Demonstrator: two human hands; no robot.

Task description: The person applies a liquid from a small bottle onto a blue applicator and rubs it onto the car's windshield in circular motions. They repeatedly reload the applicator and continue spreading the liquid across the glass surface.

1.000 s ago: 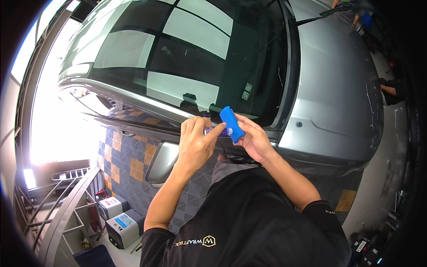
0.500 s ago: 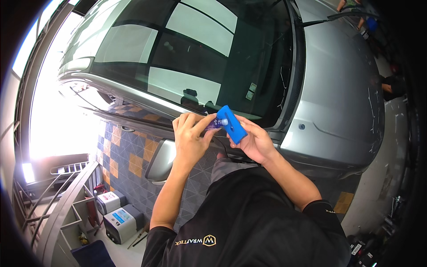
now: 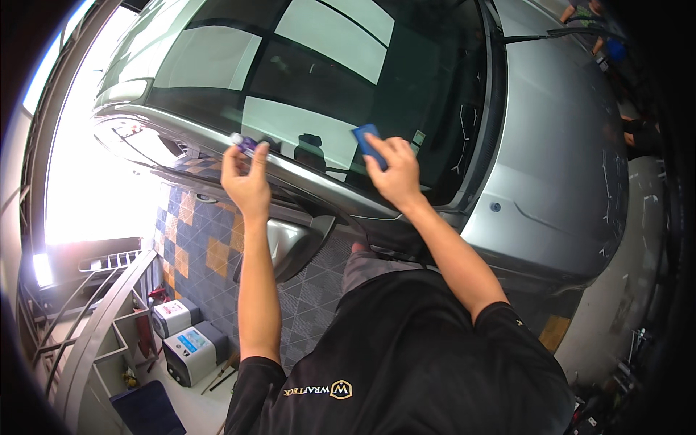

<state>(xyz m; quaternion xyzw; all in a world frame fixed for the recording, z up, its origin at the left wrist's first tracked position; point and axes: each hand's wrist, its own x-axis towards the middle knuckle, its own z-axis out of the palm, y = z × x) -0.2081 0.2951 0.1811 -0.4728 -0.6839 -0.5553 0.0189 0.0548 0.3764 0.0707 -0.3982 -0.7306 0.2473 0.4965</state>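
My left hand (image 3: 248, 185) is closed round a small purple bottle (image 3: 249, 145) with a whitish tip, held above the car's window pillar. My right hand (image 3: 399, 175) grips a flat blue applicator block (image 3: 367, 141) over the lower part of the dark windshield (image 3: 319, 80). Whether the block touches the glass I cannot tell; its far end sticks out past my fingers. Reflections of bright panels lie across the windshield.
The silver hood (image 3: 551, 145) stretches to the right, with a wiper arm (image 3: 525, 38) raised at its far end. A side mirror (image 3: 286, 246) juts out below my hands. Boxes (image 3: 194, 351) stand on the floor at lower left. Another person (image 3: 586, 18) is at the far right.
My hands have parted. The left has drawn the bottle left and up, away from the block; the right has turned over and carried the block up over the windshield.
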